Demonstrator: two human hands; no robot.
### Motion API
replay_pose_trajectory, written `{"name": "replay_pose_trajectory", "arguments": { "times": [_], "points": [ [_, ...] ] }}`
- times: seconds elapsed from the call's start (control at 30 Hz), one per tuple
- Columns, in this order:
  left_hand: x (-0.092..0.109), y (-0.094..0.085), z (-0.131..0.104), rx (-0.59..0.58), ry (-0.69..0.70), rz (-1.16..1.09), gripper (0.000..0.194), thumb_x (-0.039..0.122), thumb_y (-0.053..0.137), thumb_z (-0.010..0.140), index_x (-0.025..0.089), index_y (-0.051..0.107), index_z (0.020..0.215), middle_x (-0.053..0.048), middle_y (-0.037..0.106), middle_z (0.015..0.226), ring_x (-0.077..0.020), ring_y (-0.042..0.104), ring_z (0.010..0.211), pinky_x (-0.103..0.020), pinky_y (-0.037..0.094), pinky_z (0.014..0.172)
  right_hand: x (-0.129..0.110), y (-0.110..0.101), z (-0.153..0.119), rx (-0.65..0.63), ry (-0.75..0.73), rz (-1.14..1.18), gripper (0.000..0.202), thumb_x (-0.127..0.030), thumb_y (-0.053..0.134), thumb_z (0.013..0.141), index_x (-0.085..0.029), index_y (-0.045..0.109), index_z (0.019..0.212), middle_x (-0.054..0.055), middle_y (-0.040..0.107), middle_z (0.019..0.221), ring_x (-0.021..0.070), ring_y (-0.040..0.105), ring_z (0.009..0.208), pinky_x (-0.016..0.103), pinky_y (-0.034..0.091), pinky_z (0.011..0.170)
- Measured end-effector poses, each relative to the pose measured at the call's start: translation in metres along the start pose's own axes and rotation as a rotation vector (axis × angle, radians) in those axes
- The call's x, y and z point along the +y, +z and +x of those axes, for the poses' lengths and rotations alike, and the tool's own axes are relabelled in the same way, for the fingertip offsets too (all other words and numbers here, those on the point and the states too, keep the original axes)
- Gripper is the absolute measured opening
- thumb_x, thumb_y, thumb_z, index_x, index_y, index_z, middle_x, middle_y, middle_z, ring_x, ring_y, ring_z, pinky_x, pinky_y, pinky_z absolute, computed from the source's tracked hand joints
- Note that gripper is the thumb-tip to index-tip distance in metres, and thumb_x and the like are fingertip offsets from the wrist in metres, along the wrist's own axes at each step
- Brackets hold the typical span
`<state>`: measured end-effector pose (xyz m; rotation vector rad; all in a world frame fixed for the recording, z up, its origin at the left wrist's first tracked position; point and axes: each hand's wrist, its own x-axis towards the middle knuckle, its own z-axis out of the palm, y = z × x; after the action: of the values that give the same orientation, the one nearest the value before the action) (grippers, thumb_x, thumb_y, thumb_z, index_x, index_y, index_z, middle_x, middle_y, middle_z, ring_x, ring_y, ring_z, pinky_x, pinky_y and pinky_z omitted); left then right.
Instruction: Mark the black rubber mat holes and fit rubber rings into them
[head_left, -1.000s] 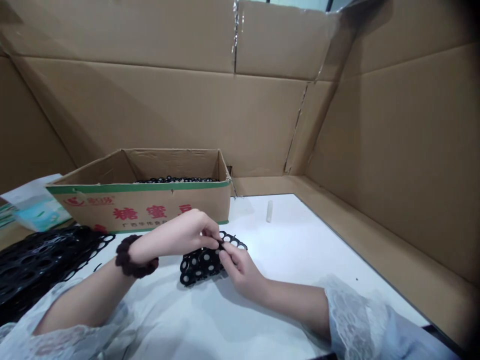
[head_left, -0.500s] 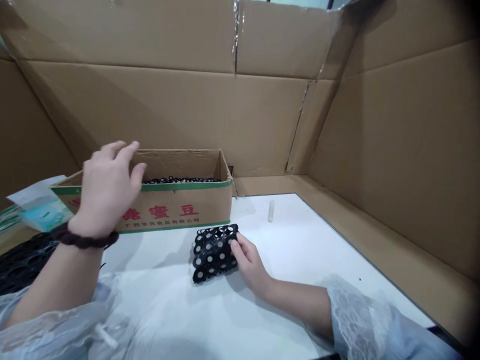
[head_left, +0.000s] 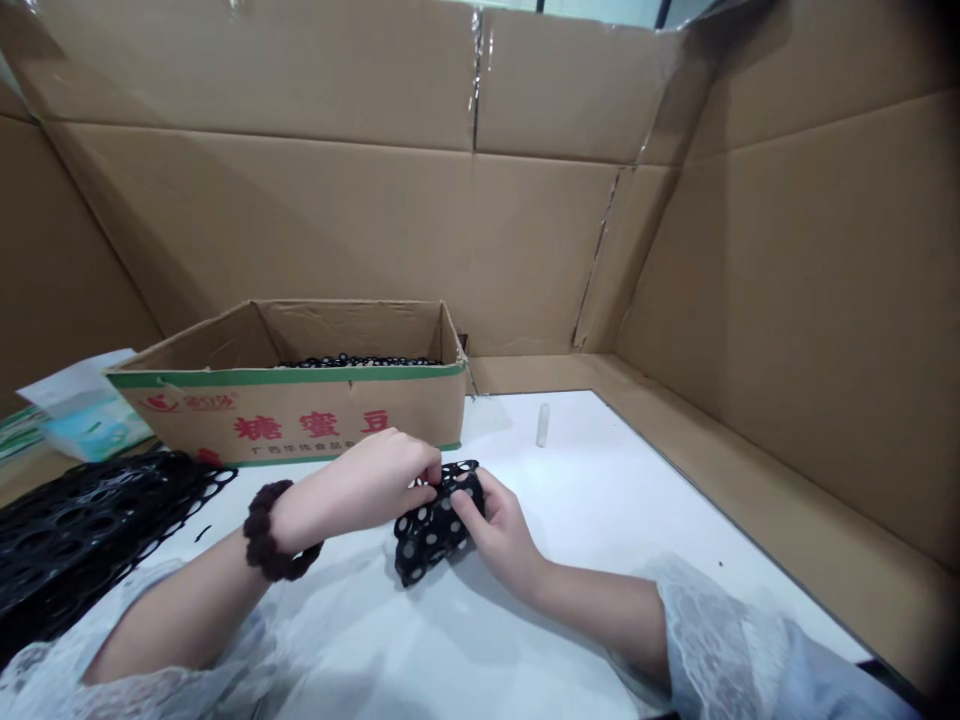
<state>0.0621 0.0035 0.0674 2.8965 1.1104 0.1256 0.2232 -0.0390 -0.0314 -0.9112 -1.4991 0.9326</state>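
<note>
Though within cardboard walls (head_left: 337,230), white tabletop (head_left: 615,500).

Looks like glossy plastic on the small black piece (head_left: 429,545) and the black sheets (head_left: 90,515) toward the left edge of the table (head_left: 600,500). Seems smooth, faintly shiny across that white top, matt on the cardboard box (head_left: 289,398) by the far edge (roughened at its rim). Appears fuzzy, cloth-like at the wristband (head_left: 262,540), lacy at the sleeve (head_left: 720,640).

Room rightward, carton (head_left: 289,400) ahead, perhaps close

Left hand (head_left: 367,480) lowered from carton (head_left: 300,395), back at black dotted sheet (head_left: 433,528)
</note>
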Motion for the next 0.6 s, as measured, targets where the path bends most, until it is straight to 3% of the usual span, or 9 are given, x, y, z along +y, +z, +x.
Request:
{"name": "replay_pose_trajectory", "arguments": {
  "times": [0.2,0.33,0.47,0.6],
  "points": [
    [0.002,-0.001,-0.004,-0.081,0.044,-0.167,0.02,0.027,0.044,0.083,0.021,0.062,0.09,-0.002,0.066,0.079,-0.0167,0.06,0.074,-0.023,0.039,0.059,0.002,0.001,-0.005,0.062,-0.015,-0.024,0.017,-0.034,0.042,0.088,-0.018,0.045,0.083,0.0,0.05,0.077,0.013,0.046,0.073,0.025,0.038,0.067],
    [0.001,-0.005,0.001,0.024,-0.022,-0.322,0.019,0.026,0.047,0.081,0.02,0.064,0.085,-0.002,0.067,0.081,-0.0163,0.06,0.075,-0.023,0.041,0.064,-0.001,0.0,-0.006,0.079,-0.022,-0.025,0.016,-0.035,0.042,0.088,-0.019,0.042,0.084,0.0,0.048,0.075,0.0128,0.045,0.071,0.024,0.039,0.066],
    [-0.004,-0.019,0.003,-0.049,-0.123,-0.62,0.019,0.03,0.054,0.077,0.018,0.066,0.084,0.001,0.068,0.076,-0.0134,0.06,0.069,-0.021,0.043,0.06,-0.005,0.001,-0.004,0.062,-0.071,0.011,0.014,-0.033,0.039,0.089,-0.02,0.041,0.087,0.001,0.046,0.08,0.0131,0.045,0.074,0.025,0.04,0.07],
    [-0.009,-0.031,-0.002,-0.069,-0.174,-0.775,0.019,0.034,0.059,0.075,0.021,0.068,0.086,0.002,0.069,0.078,-0.0132,0.06,0.072,-0.02,0.044,0.062,-0.008,0.002,-0.006,0.063,-0.134,-0.023,0.009,-0.03,0.038,0.09,-0.021,0.039,0.088,0.0,0.044,0.078,0.013,0.044,0.073,0.026,0.039,0.069]
  ]
}}
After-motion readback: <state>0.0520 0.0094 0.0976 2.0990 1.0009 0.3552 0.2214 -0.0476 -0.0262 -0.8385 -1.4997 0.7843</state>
